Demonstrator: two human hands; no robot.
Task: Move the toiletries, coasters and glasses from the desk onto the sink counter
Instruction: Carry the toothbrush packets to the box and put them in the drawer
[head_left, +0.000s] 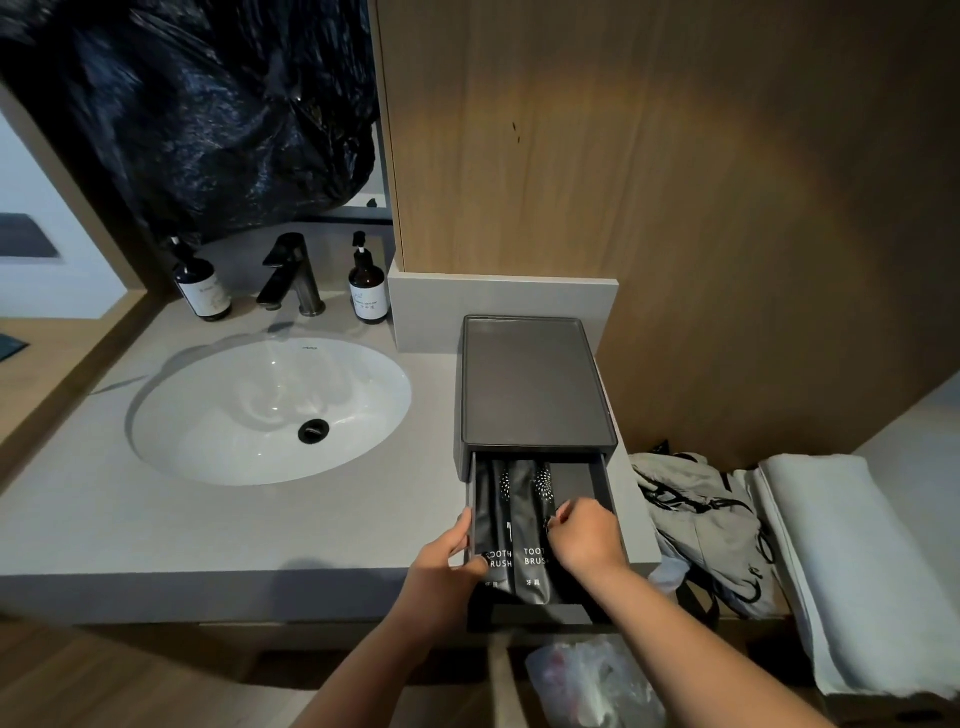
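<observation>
A dark grey drawer box (535, 384) stands on the sink counter (223, 525), right of the basin. Its drawer (592, 483) is pulled out toward me. Two black toothbrush packets (511, 519) lie side by side in the drawer's left and middle. My left hand (447, 561) grips the drawer's front left corner, thumb on the left packet. My right hand (584, 532) reaches into the drawer, fingertips pinched at the edge of the right-hand packet. The top tray of the box holds nothing.
A white oval basin (270, 410) with a black faucet (293, 278) sits to the left, flanked by two brown pump bottles (200, 283) (368, 288). A patterned bag (706, 519) and a folded white towel (841, 561) lie right of the box. A plastic bag (592, 680) sits below.
</observation>
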